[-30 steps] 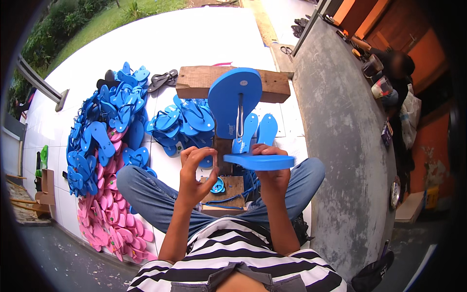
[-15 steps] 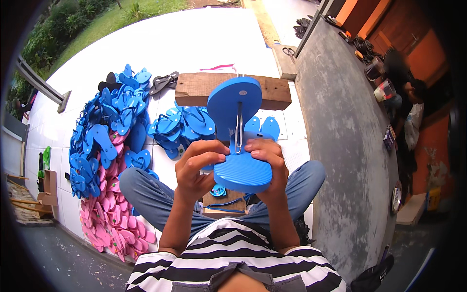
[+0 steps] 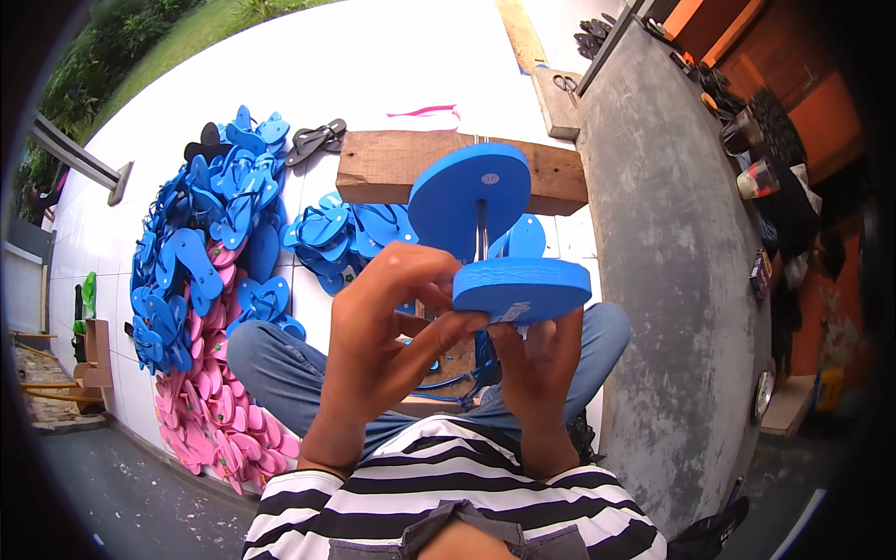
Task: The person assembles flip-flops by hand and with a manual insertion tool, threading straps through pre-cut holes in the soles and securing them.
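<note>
A blue flip-flop sole (image 3: 523,291) is bent in front of my chest, its near end tilted up so that its edge and a face with white lettering show. My left hand (image 3: 378,327) pinches its left edge, thumb below and fingers curled at the side. My right hand (image 3: 541,373) is closed on it from below, the thumb against the underside; its other fingers are partly hidden. A thin metal rod (image 3: 482,229) runs from the near part to the sole's round far part, which stands before a wooden beam (image 3: 373,168).
Heaped at my left are blue flip-flops (image 3: 196,266) and pink flip-flops (image 3: 219,401). More blue pairs (image 3: 322,229) lie before the beam. A black pair (image 3: 315,142) and a pink strap (image 3: 425,114) lie beyond. Scissors (image 3: 565,84) rest on a ledge at far right.
The sole's near end has tipped up and moved right, hiding its ribbed face and showing the lettered one. Both hands have shifted their hold, with thumbs now at the underside.
</note>
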A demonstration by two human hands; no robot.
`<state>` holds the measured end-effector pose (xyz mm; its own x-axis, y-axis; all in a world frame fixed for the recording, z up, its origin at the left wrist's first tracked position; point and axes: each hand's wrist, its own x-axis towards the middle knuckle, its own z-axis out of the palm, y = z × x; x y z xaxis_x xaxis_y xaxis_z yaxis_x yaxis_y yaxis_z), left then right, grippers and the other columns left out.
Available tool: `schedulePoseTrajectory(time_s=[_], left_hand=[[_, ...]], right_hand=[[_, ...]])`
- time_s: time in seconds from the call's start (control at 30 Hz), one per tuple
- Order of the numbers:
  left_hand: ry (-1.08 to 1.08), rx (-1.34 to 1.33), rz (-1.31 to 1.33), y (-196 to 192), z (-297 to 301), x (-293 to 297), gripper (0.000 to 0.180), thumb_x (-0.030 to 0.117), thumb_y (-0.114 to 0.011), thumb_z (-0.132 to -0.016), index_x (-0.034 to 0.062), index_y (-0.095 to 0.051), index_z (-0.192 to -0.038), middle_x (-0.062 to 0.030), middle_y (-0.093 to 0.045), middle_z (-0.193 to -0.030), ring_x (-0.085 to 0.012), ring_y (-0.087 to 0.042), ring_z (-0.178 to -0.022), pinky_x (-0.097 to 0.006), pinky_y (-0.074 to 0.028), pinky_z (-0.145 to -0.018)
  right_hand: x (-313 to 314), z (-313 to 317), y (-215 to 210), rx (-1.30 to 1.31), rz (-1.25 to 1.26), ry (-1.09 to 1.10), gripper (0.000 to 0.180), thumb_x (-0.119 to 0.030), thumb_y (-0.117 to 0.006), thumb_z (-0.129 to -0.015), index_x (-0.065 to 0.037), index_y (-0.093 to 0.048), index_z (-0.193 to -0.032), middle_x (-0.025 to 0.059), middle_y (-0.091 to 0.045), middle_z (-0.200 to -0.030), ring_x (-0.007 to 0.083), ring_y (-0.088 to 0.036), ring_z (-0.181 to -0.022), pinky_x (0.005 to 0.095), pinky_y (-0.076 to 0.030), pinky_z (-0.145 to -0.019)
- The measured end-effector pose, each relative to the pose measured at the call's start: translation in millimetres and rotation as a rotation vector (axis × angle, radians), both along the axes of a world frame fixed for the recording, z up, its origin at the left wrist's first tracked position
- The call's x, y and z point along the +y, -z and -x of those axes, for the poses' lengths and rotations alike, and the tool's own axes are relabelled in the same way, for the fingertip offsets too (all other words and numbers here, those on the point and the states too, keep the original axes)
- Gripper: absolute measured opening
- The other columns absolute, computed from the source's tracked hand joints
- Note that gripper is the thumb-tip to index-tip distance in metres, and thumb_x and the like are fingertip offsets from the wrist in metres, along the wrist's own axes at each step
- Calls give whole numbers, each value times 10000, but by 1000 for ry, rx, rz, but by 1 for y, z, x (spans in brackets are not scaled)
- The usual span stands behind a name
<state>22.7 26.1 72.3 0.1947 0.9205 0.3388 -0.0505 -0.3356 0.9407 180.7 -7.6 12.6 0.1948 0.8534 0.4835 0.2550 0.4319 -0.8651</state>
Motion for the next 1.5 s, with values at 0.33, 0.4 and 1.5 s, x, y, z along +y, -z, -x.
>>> schedulePoseTrajectory(time_s=[0.33,0.4,1.5], left_hand=[[-51,44,-450,52,3,6,355,-38,-740,-794,35,-581,-1104,-148,-603,-1051,-180,-666,-936,-263,-611,-700],[-52,-34,-342,40,-2,4,357,-48,-738,-793,21,-579,-1105,-152,-595,-1061,-181,-664,-935,-259,-616,-689],[238,227,441,205,-8,-63,224,198,-624,-959,34,-594,-1109,24,-539,-889,-54,-476,-735,-216,-399,-665]], right_hand=[[13,-7,10,-210,-307,-24,453,-57,-759,-741,-75,-501,-1113,134,-576,-1034,291,-580,-973,399,-440,-883],[12,-8,7,-144,-213,-29,444,-68,-757,-781,-69,-506,-1147,141,-567,-1050,288,-580,-969,412,-441,-895],[-54,-12,121,-171,342,-47,177,-81,-639,-914,6,-666,-1065,124,-615,-981,220,-643,-810,303,-511,-707]])
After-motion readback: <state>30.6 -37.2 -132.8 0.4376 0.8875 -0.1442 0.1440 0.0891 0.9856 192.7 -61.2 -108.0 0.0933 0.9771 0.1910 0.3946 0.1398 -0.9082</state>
